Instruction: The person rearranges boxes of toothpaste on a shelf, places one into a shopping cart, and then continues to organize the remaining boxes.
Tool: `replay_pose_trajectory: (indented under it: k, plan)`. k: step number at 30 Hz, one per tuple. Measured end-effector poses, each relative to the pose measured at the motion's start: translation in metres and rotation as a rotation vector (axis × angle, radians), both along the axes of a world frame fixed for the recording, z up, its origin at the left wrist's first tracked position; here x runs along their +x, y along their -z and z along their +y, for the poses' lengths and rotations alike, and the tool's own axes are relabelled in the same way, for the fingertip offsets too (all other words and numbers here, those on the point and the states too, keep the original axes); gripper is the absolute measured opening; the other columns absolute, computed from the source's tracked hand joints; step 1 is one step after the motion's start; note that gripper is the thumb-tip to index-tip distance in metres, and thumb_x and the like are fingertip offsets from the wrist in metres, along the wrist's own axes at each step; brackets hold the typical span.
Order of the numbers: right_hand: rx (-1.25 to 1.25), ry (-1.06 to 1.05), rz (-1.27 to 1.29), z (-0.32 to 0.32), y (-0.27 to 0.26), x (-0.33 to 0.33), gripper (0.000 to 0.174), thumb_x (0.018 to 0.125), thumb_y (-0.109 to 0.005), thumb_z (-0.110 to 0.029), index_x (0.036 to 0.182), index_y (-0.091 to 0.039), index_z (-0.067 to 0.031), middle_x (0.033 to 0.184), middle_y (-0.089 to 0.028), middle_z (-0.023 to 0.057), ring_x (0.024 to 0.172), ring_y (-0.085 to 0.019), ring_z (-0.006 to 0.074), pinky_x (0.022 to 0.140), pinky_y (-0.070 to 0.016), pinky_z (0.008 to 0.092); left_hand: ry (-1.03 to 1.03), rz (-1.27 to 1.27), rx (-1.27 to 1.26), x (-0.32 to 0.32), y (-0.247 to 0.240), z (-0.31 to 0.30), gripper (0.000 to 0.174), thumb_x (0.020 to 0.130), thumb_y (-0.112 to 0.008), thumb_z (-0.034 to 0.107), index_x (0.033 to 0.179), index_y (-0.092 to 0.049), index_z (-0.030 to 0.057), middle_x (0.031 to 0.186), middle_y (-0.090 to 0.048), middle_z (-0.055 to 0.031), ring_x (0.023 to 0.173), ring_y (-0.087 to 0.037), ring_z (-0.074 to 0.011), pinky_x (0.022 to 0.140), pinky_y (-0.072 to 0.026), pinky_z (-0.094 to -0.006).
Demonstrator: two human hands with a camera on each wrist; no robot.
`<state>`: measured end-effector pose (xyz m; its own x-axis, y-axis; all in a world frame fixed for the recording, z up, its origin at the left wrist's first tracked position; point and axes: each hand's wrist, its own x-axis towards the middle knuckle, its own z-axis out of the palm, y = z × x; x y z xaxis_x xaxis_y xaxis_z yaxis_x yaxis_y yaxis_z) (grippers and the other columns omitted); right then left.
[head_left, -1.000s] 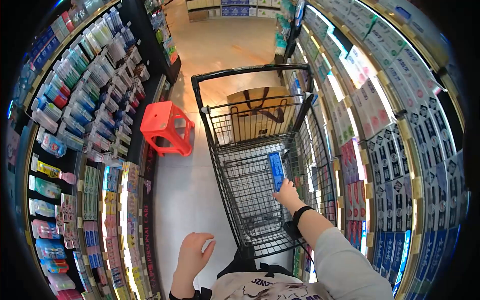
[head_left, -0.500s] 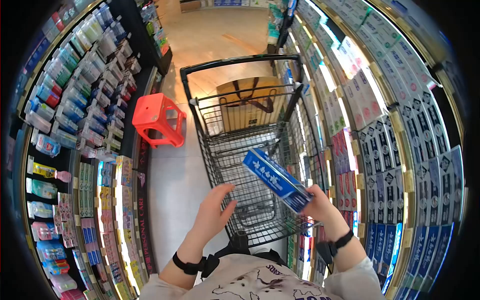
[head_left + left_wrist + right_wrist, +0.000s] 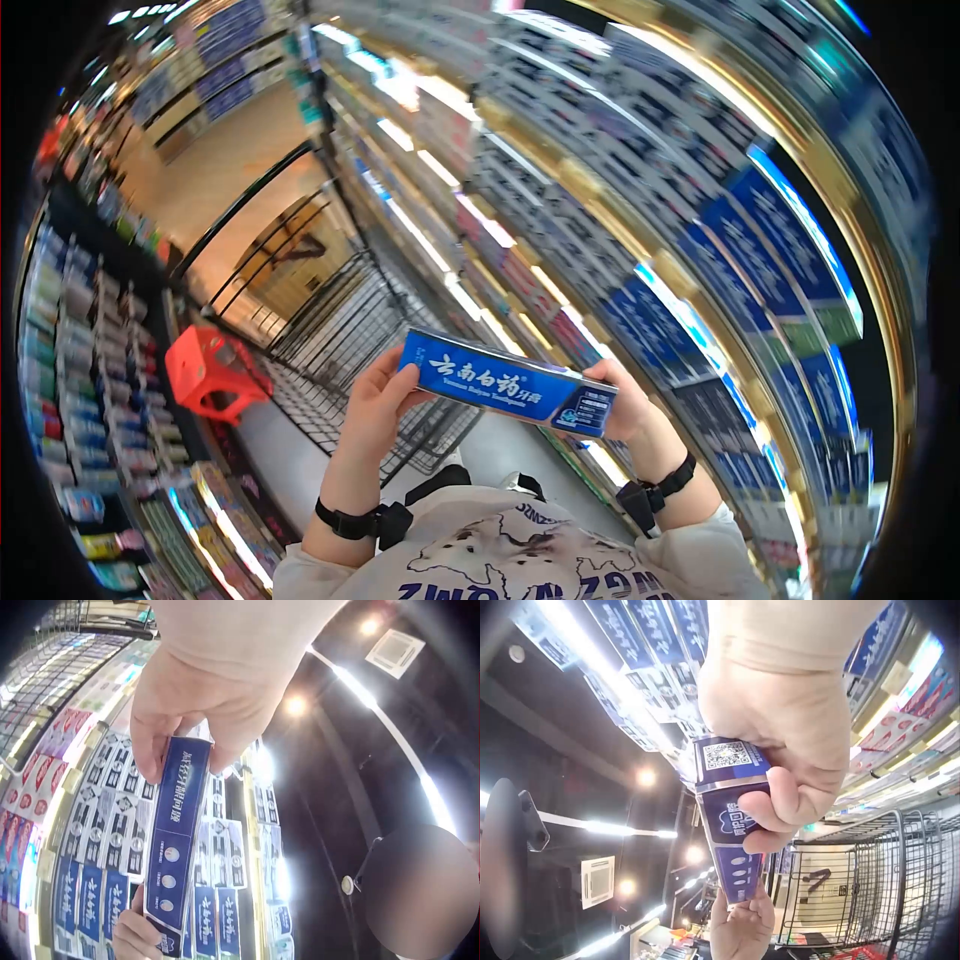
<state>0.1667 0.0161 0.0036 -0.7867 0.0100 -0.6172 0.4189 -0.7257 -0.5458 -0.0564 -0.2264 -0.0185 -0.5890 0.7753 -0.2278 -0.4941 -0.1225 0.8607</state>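
Observation:
A long blue toothpaste box (image 3: pixel 510 380) with white lettering is held level in front of the person's chest, its printed face turned up. The left hand (image 3: pixel 378 405) grips its left end, thumb over the near face. At the other end the right hand (image 3: pixel 622 402) holds the box with fingers curled round it. In the left wrist view, the side of the toothpaste box (image 3: pixel 178 825) shows small round pictures and text. The right wrist view shows its end flap with a QR code (image 3: pixel 727 755), next to the curled fingers of the right hand (image 3: pixel 780 742).
A black wire shopping cart (image 3: pixel 340 310) stands ahead to the left, with a brown bag (image 3: pixel 290 255) in its far part. Beside it is a red plastic stool (image 3: pixel 215 375). Lit shelves of toothpaste boxes (image 3: pixel 770 250) line the right; toothbrush racks (image 3: pixel 90 360) line the left.
The right hand lifted the toothpaste box out of the cart and brought it near the chest. The left hand came over and took its other end. The view swung right toward the shelves.

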Motion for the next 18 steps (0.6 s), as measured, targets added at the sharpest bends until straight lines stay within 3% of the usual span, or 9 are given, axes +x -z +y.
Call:
replay_pose_trajectory:
  k: [3,4,6,7,8,10,11,15,18]
  plan:
    - [0.015,0.095,-0.073,0.001,-0.017,0.046,0.067,0.091,-0.033,-0.045,0.134,-0.056,0.0006,0.112,-0.071,0.0218,0.088,-0.071,0.0295,0.057,-0.0499,0.0309,0.067,0.02,-0.005,0.031,-0.009,0.023,0.043,0.1,-0.06,0.017,0.137,-0.052,-0.0038,0.121,-0.066,-0.011,0.106,-0.067,-0.019,0.091,-0.0573,-0.0347]
    - [0.017,0.052,0.042,0.006,-0.009,0.065,0.067,0.09,-0.033,-0.046,0.133,-0.057,-0.0013,0.112,-0.071,0.0195,0.087,-0.072,0.0284,0.057,-0.0499,0.0312,0.083,0.023,-0.002,0.042,-0.013,0.031,0.044,0.099,-0.06,0.017,0.136,-0.052,-0.004,0.121,-0.066,-0.0112,0.105,-0.068,-0.0194,0.091,-0.0574,-0.0348]
    - [0.184,0.187,-0.104,-0.002,-0.035,0.093,0.06,0.093,-0.036,-0.042,0.133,-0.058,-0.0036,0.111,-0.072,0.0153,0.086,-0.072,0.0267,0.06,-0.0521,0.032,0.157,0.045,0.061,0.064,-0.02,0.046,0.044,0.098,-0.061,0.015,0.135,-0.052,-0.0046,0.12,-0.067,-0.0117,0.104,-0.068,-0.0192,0.09,-0.0574,-0.0346]
    - [0.241,0.229,-0.149,0.003,-0.024,0.113,0.052,0.097,-0.041,-0.038,0.134,-0.059,-0.0066,0.11,-0.072,0.0111,0.091,-0.07,0.022,0.071,-0.0551,0.0335,0.175,0.033,0.098,0.075,-0.026,0.053,0.044,0.096,-0.061,0.012,0.136,-0.051,-0.0048,0.12,-0.066,-0.0118,0.104,-0.067,-0.0187,0.089,-0.057,-0.0339]
    - [0.478,0.124,0.0,0.009,-0.027,0.133,0.046,0.101,-0.048,-0.033,0.136,-0.058,-0.0055,0.112,-0.071,0.0102,0.098,-0.066,0.0173,0.083,-0.0541,0.0343,0.191,0.018,0.129,0.085,-0.03,0.06,0.045,0.094,-0.061,0.008,0.136,-0.051,-0.0051,0.12,-0.066,-0.0118,0.104,-0.067,-0.0182,0.088,-0.0566,-0.0332]
    - [0.999,0.06,0.064,0.013,-0.038,0.174,0.048,0.101,-0.052,-0.033,0.138,-0.055,-0.0023,0.115,-0.07,0.0103,0.102,-0.062,0.0151,0.09,-0.0515,0.0348,0.267,0.088,0.13,0.102,-0.031,0.071,0.047,0.091,-0.061,0.004,0.136,-0.051,-0.0056,0.121,-0.066,-0.0122,0.106,-0.066,-0.0182,0.09,-0.0551,-0.0325]
    - [1.08,0.087,-0.027,0.007,-0.061,0.189,0.049,0.1,-0.057,-0.03,0.138,-0.053,-0.0005,0.117,-0.068,0.0122,0.103,-0.063,0.0184,0.091,-0.051,0.0346,0.275,0.143,0.109,0.108,-0.034,0.077,0.05,0.088,-0.061,-0.001,0.137,-0.05,-0.006,0.123,-0.065,-0.0126,0.108,-0.065,-0.0181,0.091,-0.0536,-0.0318]
    - [1.6,-0.027,0.173,-0.02,-0.11,0.234,0.063,0.095,-0.067,-0.031,0.146,-0.042,-0.0014,0.133,-0.056,0.021,0.121,-0.055,0.0363,0.103,-0.0444,0.0423,0.411,0.224,0.227,0.157,-0.058,0.105,0.058,0.082,-0.066,-0.008,0.138,-0.049,-0.0067,0.129,-0.062,-0.0134,0.116,-0.06,-0.0182,0.1,-0.0477,-0.0309]
    - [1.733,-0.016,0.068,-0.034,-0.123,0.254,0.061,0.094,-0.068,-0.024,0.144,-0.043,-0.0007,0.129,-0.057,0.0206,0.118,-0.056,0.0377,0.1,-0.046,0.0437,0.499,0.261,0.327,0.193,-0.065,0.123,0.058,0.083,-0.066,-0.008,0.138,-0.049,-0.0067,0.13,-0.061,-0.013,0.117,-0.059,-0.0182,0.101,-0.047,-0.0312]
